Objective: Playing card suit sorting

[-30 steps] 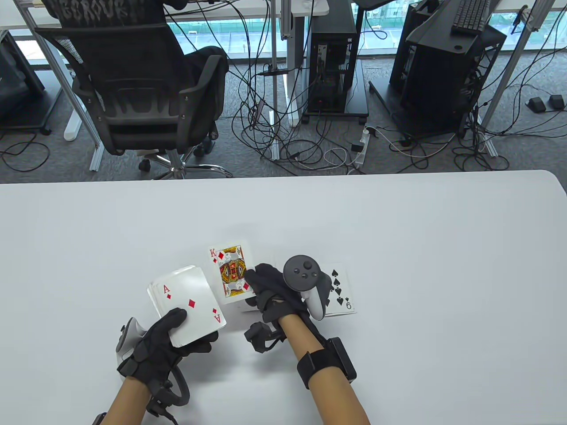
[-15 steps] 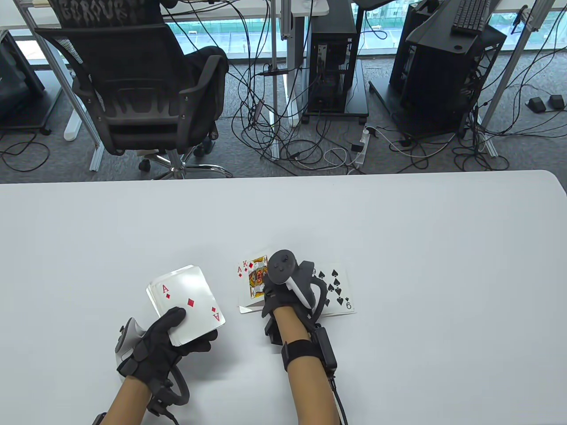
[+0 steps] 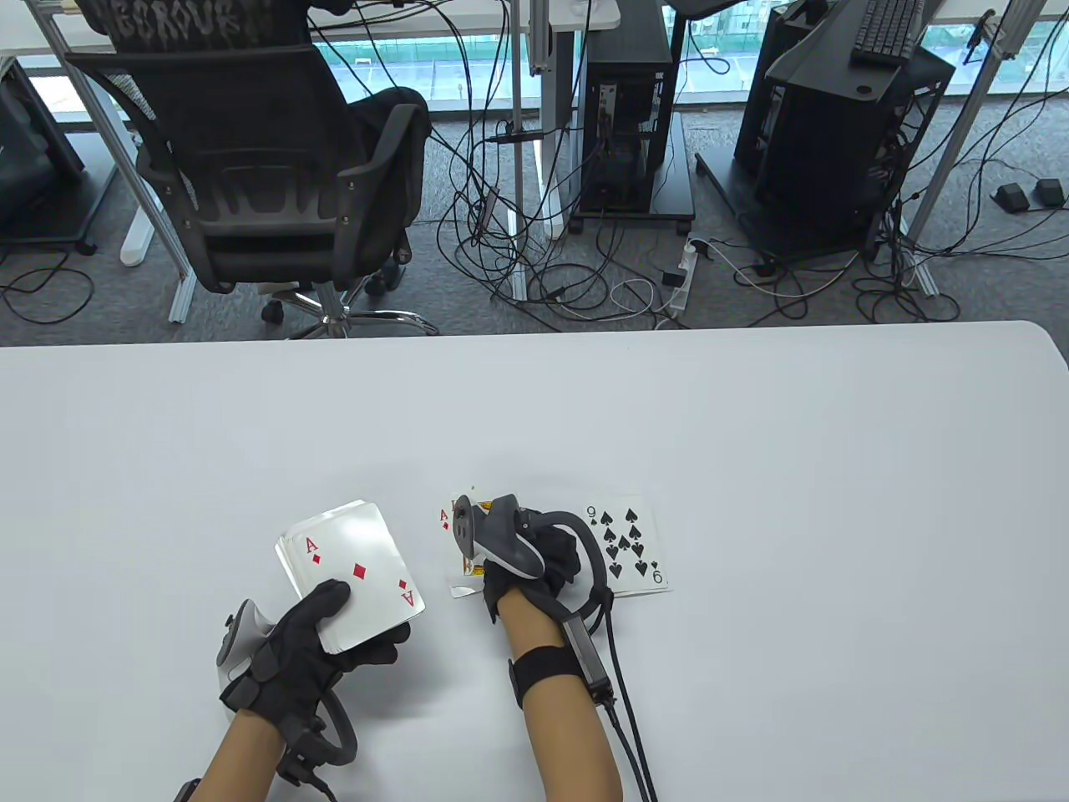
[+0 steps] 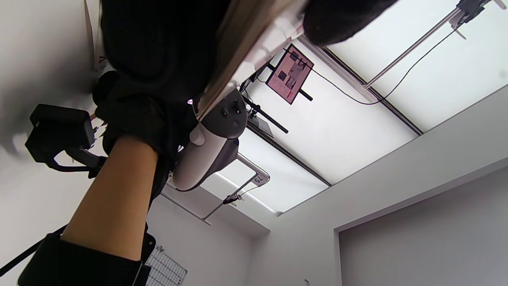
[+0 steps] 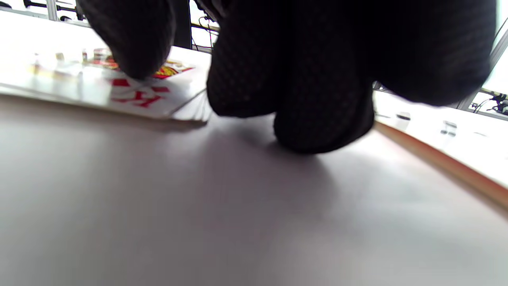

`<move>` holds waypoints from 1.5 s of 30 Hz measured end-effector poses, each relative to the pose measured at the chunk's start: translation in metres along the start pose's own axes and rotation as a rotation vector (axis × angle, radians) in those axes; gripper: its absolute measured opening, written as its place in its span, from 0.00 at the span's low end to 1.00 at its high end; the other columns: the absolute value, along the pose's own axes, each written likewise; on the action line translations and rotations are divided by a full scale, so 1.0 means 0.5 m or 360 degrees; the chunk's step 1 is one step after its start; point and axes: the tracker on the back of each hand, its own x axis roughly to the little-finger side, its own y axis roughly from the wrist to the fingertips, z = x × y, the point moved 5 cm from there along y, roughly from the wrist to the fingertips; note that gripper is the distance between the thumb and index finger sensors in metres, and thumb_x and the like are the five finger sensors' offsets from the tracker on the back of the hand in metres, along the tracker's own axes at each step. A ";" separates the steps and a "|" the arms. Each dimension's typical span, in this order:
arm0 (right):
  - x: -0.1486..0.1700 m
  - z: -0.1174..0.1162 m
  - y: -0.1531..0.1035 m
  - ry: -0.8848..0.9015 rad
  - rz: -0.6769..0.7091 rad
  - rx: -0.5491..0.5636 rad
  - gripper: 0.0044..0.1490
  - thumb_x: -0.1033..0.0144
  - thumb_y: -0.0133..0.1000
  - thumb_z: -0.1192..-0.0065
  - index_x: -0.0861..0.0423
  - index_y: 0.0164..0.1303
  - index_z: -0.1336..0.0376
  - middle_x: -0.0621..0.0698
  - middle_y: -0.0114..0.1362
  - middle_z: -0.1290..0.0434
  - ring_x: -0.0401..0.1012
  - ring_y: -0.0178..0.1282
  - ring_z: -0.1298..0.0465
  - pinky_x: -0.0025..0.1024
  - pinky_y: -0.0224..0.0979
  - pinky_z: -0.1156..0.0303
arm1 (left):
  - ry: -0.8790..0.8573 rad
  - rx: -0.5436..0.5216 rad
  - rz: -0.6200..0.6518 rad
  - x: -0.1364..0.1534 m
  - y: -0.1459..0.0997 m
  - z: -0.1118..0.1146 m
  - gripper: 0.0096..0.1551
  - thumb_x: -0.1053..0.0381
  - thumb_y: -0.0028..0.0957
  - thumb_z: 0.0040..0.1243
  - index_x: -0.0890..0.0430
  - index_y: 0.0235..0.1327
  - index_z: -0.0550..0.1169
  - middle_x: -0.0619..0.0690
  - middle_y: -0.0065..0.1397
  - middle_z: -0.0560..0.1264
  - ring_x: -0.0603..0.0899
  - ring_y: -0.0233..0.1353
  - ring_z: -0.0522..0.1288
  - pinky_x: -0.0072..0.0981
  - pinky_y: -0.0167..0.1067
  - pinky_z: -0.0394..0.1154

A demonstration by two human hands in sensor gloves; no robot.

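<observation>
While I watch the three feeds, this is what I read off them, biggest thing first:

Table (image 3: 793,468): white, and I see all the cards lying or held near its front middle.
Left hand (image 3: 313,647): I have it palm up at the front left, fingers and thumb curled round the deck.
Right hand (image 3: 534,555): rolled onto its side between the two laid piles; in the right wrist view one fingertip (image 5: 135,47) presses on the diamond pile while the other fingers bunch on the bare table. I cannot tell whether it pinches a card.
Deck (image 3: 351,576): face up in my left hand, ace of diamonds on top.
Spade pile (image 3: 630,547): face up just right of my right hand, a nine showing.
Diamond pile (image 3: 455,547): face up, mostly hidden under my right hand; a red corner shows.
</observation>
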 end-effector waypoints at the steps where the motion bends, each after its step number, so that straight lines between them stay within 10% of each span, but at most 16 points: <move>1: 0.001 0.005 -0.002 0.0035 0.0008 0.0015 0.40 0.54 0.59 0.43 0.78 0.60 0.38 0.57 0.39 0.20 0.54 0.37 0.19 0.47 0.40 0.21 | 0.0000 0.0001 0.0000 0.000 0.000 0.000 0.38 0.37 0.72 0.49 0.57 0.80 0.50 0.63 0.76 0.61 0.63 0.65 0.79 0.46 0.58 0.79; 15: -0.046 0.120 -0.123 0.1826 0.0718 0.0163 0.44 0.52 0.63 0.49 0.80 0.67 0.43 0.68 0.54 0.26 0.66 0.52 0.26 0.60 0.52 0.27 | 0.0017 -0.0011 -0.0027 0.005 -0.001 -0.001 0.38 0.38 0.72 0.49 0.57 0.80 0.50 0.63 0.76 0.61 0.64 0.65 0.79 0.46 0.59 0.79; 19: -0.088 0.103 -0.154 0.1751 0.0883 -0.0139 0.56 0.47 0.61 0.44 0.81 0.72 0.56 0.72 0.63 0.35 0.71 0.62 0.35 0.65 0.60 0.33 | 0.0024 -0.0006 -0.0036 0.006 -0.001 0.000 0.38 0.38 0.72 0.49 0.57 0.80 0.51 0.63 0.76 0.61 0.64 0.65 0.79 0.46 0.58 0.79; 22: -0.099 0.106 -0.165 0.1559 0.0899 -0.0045 0.57 0.47 0.58 0.41 0.80 0.71 0.57 0.69 0.61 0.35 0.69 0.61 0.34 0.63 0.60 0.32 | 0.0020 0.0004 -0.0025 0.004 0.000 0.001 0.38 0.38 0.72 0.49 0.56 0.80 0.51 0.63 0.76 0.62 0.64 0.65 0.79 0.46 0.58 0.79; 31: -0.070 0.120 -0.151 0.1635 0.0676 0.0094 0.30 0.62 0.56 0.37 0.74 0.54 0.36 0.55 0.39 0.23 0.54 0.41 0.20 0.49 0.43 0.21 | 0.0093 0.0004 -0.0047 0.007 0.001 -0.001 0.37 0.38 0.71 0.51 0.56 0.80 0.52 0.63 0.76 0.62 0.64 0.64 0.79 0.47 0.58 0.79; 45: 0.077 0.058 -0.075 0.2126 0.0148 0.0084 0.23 0.68 0.61 0.45 0.72 0.54 0.36 0.54 0.39 0.22 0.53 0.42 0.20 0.48 0.44 0.21 | 0.0035 0.0012 -0.0023 0.006 0.003 0.001 0.37 0.39 0.72 0.50 0.56 0.80 0.52 0.63 0.76 0.62 0.64 0.64 0.79 0.46 0.58 0.79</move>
